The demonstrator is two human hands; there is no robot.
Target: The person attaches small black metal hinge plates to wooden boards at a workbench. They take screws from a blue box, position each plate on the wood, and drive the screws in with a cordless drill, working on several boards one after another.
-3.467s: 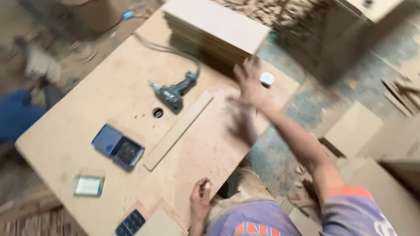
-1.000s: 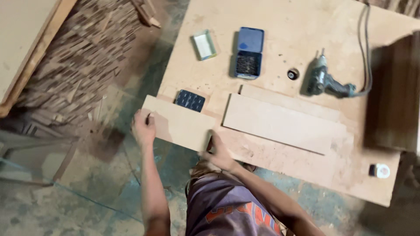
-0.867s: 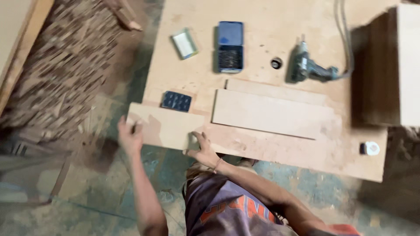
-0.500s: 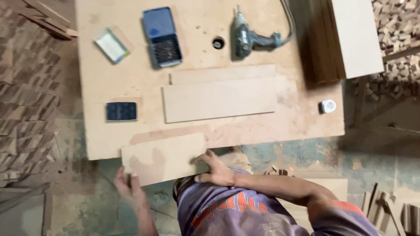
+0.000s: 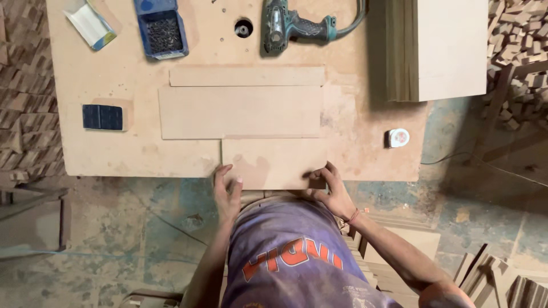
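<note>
A small board (image 5: 273, 162) is gripped at its two near corners by the left hand (image 5: 227, 194) and right hand (image 5: 331, 191), flat on the worktable (image 5: 114, 148) (touching a larger panel (image 5: 240, 111)).

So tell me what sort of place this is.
Most likely a small woodworking shop. A green corded power drill lies on a low fibreboard work board, cut rectangular boards sit in a stack, and wood offcuts litter the floor. Both hands hold a small rectangular panel.

matt fibreboard panel (image 5: 274, 162), dusty fibreboard worktop (image 5: 114, 154)
</note>
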